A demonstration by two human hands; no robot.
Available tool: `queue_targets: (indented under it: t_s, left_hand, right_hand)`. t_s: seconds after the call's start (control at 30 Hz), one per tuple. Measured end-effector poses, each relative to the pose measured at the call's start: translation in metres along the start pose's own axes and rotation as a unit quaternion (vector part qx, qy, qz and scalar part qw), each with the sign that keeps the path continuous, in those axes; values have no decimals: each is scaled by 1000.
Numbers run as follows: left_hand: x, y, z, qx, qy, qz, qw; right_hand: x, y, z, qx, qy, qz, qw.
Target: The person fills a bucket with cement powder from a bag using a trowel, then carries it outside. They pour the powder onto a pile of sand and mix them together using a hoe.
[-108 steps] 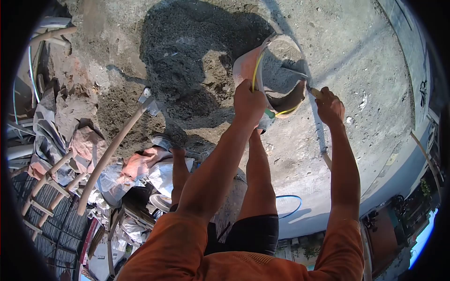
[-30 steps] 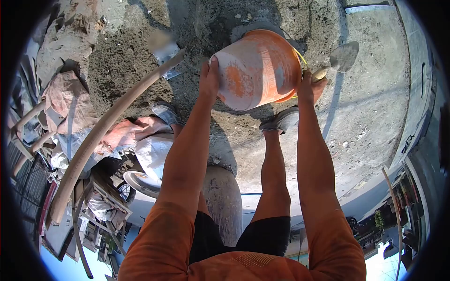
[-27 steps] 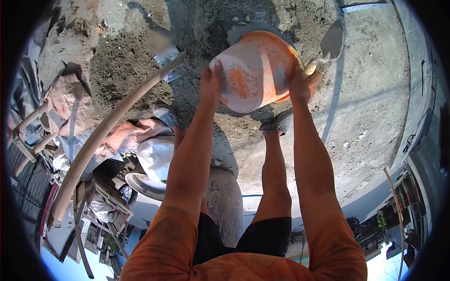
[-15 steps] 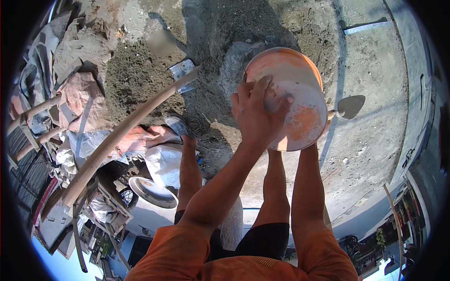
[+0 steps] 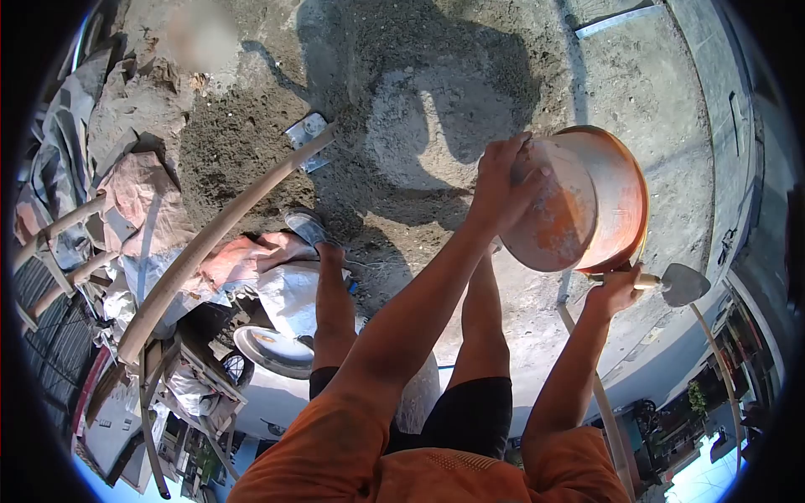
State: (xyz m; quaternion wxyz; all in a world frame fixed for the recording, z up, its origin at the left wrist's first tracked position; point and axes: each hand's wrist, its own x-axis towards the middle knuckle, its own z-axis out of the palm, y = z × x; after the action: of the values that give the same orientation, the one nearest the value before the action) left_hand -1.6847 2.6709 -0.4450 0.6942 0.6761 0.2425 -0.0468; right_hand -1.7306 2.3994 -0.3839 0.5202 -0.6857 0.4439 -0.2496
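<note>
An orange bucket (image 5: 616,197), crusted with pale residue, is tipped on its side, its base towards my left hand and its mouth facing right. My left hand (image 5: 503,189) grips the edge of its base, thumb across the bottom. Beneath the rim, my right hand (image 5: 616,292) is closed round the wooden handle of a trowel (image 5: 685,285), whose grey blade points right. That hand is also against the lower rim. Pale powdery material (image 5: 402,126) lies on the darker gravelly mix in front.
A long wooden handle (image 5: 226,226) slants across the left, with a metal blade (image 5: 309,141) near its upper end. Sacks (image 5: 289,293) and a wheel-like disc (image 5: 272,350) lie below it. A metal strip (image 5: 619,21) is at the upper right.
The bucket has moved right and turned onto its side, exposing the pale material. My left hand moved right with it. My right hand, hidden before, now shows with the trowel, lower and further right.
</note>
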Motion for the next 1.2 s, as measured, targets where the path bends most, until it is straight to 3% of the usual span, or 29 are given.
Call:
queue_targets:
  t_s: [0.07,0.1,0.13,0.17,0.2,0.23,0.33,0.37,0.4,0.43,0.5,0.57,0.67,0.7,0.77,0.8,0.83,0.9,0.93,0.97,1.0,1.03,1.07,1.13,1.17,1.2]
  left_hand:
    - [22,-29,17,40,-123,-206,970]
    - [42,-78,23,-73,-224,-272,933]
    - [33,-51,24,-127,-202,-383,892]
    - [33,-50,26,-122,-235,-378,887]
    - [32,-56,36,-99,-255,-369,888]
    - [25,-55,49,-100,-268,-317,904]
    - [5,-76,88,-99,-282,-291,909]
    - [-1,-90,96,-18,-261,-249,932]
    - [-3,-100,105,62,-239,-204,947]
    - [-4,-107,113,71,-245,-209,944]
    - [-4,-121,127,90,-160,-196,963]
    - [-1,-113,141,59,-194,-197,959]
    - [17,-125,182,273,-320,-125,899]
    - [19,-133,196,280,-324,-127,895]
    - [16,-159,222,309,-436,-99,839]
    - [7,-183,234,337,-429,-37,837]
    - [2,-175,238,344,-433,-37,832]
    - [-10,-157,239,475,-267,-5,839]
    - [-3,-157,236,438,-292,-66,848]
    - [7,-170,228,441,-295,-67,845]
    - [17,-192,219,330,-346,-99,873]
    - [21,-206,215,211,-389,-130,887]
    - [17,-210,217,180,-363,-116,907]
    - [5,-180,239,240,-334,-106,905]
    - [-7,-170,250,301,-308,-90,898]
    - [-21,-177,257,258,-288,-59,920]
  right_hand:
    - [19,-30,-10,-26,15,-6,1000]
    - [38,-38,-20,-56,6,-17,998]
    - [53,-37,-19,-42,-1,-18,999]
    - [66,-28,-12,-27,-7,-18,999]
    - [78,-11,-9,-17,-81,-21,996]
    - [75,-1,1,-21,-155,41,987]
    - [59,63,30,28,-276,223,934]
    - [54,75,36,76,-298,301,902]
    - [53,84,41,82,-292,306,902]
    - [53,91,42,67,-293,269,915]
    - [58,95,32,53,-279,241,928]
    - [66,92,13,94,-290,219,927]
    - [72,99,-21,119,-328,264,899]
    - [71,97,-28,144,-340,291,882]
    - [79,111,-46,156,-353,306,870]
    - [84,119,-55,118,-350,312,876]
    - [88,125,-64,80,-346,318,879]
    - [100,128,-93,-70,-316,260,910]
    - [101,126,-109,-191,-278,161,927]
    - [112,132,-138,-393,-289,-20,873]
    - [117,118,-156,-451,-272,-157,835]
    - [126,114,-177,-512,-278,-142,800]
    - [135,104,-181,-571,-315,-106,750]
    - [149,84,-172,-683,-364,-55,631]
    - [156,93,-160,-725,-379,-81,569]
    - [159,91,-139,-740,-385,-111,540]
